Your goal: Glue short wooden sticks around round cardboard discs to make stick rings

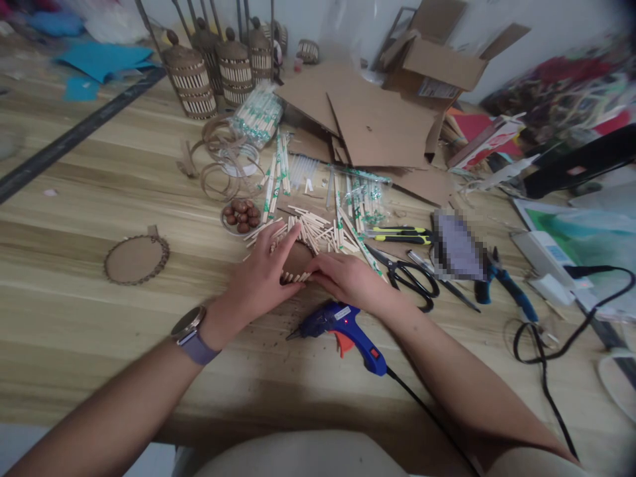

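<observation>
Here's the centre of it: a round brown cardboard disc edged with short pale wooden sticks (298,257), low on the desk (124,364), just beyond the blue hot-glue gun with the orange trigger (340,324). The left hand (261,271) spans its left side, thumb and forefinger apart around the rim; how firmly they press, nobody can tell from here. Over on the right, the right hand (348,275) has its fingers together, seemingly pinching the near-right rim.

It should handle light and fairly stiff, not slippery, with the glued sticks probably the fragile part; the sound hold looks to be the cardboard rim, low down, between thumb and fingers. Being round, it has no long axis; its broad face looks upward. The edge sticks blur, so upright or leaning is hard to call. Behind it, the loose heap of pale wooden sticks (315,228) points every way, and to its left sits the clear bowl of glossy brown balls (242,216).
</observation>
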The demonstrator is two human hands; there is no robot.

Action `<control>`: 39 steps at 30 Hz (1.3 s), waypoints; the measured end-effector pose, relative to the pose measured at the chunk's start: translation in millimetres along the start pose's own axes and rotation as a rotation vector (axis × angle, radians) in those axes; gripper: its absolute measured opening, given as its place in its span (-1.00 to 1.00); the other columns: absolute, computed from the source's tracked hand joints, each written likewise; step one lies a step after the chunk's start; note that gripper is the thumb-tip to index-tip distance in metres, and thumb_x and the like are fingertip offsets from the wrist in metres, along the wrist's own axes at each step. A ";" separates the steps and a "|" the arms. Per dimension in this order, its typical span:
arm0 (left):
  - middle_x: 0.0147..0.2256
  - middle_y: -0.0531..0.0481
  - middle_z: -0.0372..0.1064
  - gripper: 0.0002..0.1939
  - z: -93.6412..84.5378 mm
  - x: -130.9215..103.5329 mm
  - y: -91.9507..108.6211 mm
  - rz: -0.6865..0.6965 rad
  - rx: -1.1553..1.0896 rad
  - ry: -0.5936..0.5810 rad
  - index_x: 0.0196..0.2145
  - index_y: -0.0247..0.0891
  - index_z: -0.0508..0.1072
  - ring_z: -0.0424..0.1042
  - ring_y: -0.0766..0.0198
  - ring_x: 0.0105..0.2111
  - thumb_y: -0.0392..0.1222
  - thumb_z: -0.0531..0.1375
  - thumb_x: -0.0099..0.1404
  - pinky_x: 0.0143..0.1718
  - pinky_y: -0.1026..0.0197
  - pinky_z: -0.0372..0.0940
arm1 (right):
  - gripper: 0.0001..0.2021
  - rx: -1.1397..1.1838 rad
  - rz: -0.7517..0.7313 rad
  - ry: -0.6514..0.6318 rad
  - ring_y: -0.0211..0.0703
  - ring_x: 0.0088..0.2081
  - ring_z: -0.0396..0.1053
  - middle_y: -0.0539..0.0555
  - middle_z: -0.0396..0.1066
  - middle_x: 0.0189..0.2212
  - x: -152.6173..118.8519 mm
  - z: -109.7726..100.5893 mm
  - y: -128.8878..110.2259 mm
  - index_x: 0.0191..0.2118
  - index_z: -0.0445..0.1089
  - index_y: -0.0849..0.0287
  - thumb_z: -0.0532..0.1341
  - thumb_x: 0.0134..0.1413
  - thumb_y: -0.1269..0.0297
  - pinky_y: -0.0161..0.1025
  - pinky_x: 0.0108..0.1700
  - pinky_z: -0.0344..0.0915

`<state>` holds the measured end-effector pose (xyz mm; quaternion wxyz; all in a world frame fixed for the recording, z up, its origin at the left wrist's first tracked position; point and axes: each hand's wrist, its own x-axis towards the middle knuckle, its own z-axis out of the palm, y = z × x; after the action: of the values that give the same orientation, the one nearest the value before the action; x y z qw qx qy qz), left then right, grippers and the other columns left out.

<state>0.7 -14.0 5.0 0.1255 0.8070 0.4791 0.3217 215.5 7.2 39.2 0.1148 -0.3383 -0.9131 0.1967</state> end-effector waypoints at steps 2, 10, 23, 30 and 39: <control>0.30 -0.28 -0.01 0.11 -0.1 -0.1 -0.2 -0.003 -0.006 -0.006 0.41 0.02 -0.12 0.07 -0.26 0.34 -0.22 0.46 0.11 0.24 -0.35 0.24 | -0.90 0.020 0.005 -0.002 -0.10 -0.27 0.46 0.11 0.50 -0.29 0.5 -4.6 -1.7 -0.11 0.39 0.17 0.15 0.33 0.39 -0.27 -0.26 0.30; 0.32 -0.29 -0.10 0.09 -5.5 1.5 0.3 0.033 -0.034 -0.069 0.41 -0.01 -0.13 0.02 -0.22 0.37 -0.24 0.42 0.12 0.32 -0.32 0.12 | -0.86 0.001 0.193 -0.042 -0.16 -0.42 0.37 0.04 0.42 -0.42 -31.1 -52.5 -24.9 -0.35 0.34 0.14 0.24 0.27 0.30 -0.28 -0.39 0.19; 0.34 -0.26 -0.10 0.13 0.2 0.0 11.8 -0.067 -0.008 -0.015 0.40 -0.01 -0.08 0.09 -0.23 0.35 -0.23 0.49 0.05 0.26 -0.23 0.27 | -0.83 0.131 0.634 -0.277 -0.20 -0.49 0.27 -0.05 0.33 -0.51 -82.9 -19.5 -54.3 -0.38 0.22 0.10 0.28 0.01 0.39 -0.29 -0.43 0.09; 0.33 -0.29 -0.08 0.10 -0.9 0.9 9.9 -0.058 0.016 -0.014 0.38 -0.05 -0.06 0.12 -0.22 0.33 -0.28 0.47 0.06 0.23 -0.20 0.31 | -0.76 0.645 0.734 0.049 -0.23 -0.50 0.21 -0.10 0.24 -0.52 -106.1 -23.0 -32.7 -0.39 0.21 0.05 0.30 -0.19 0.25 -0.32 -0.50 0.17; 0.32 -0.28 -0.07 0.14 -1.1 1.7 6.4 -0.059 0.015 -0.024 0.38 -0.03 -0.06 0.12 -0.23 0.33 -0.24 0.50 0.02 0.25 -0.23 0.28 | -0.64 1.100 0.754 0.275 -0.07 -0.33 0.45 0.10 0.53 -0.36 -97.7 -2.3 -15.7 -0.36 0.51 0.11 0.44 -0.18 -0.06 -0.20 -0.29 0.40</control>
<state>5.0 -15.9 9.9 0.1348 0.7972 0.5037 0.3044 280.1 -67.8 40.7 0.3088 -0.5479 -0.4769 0.6140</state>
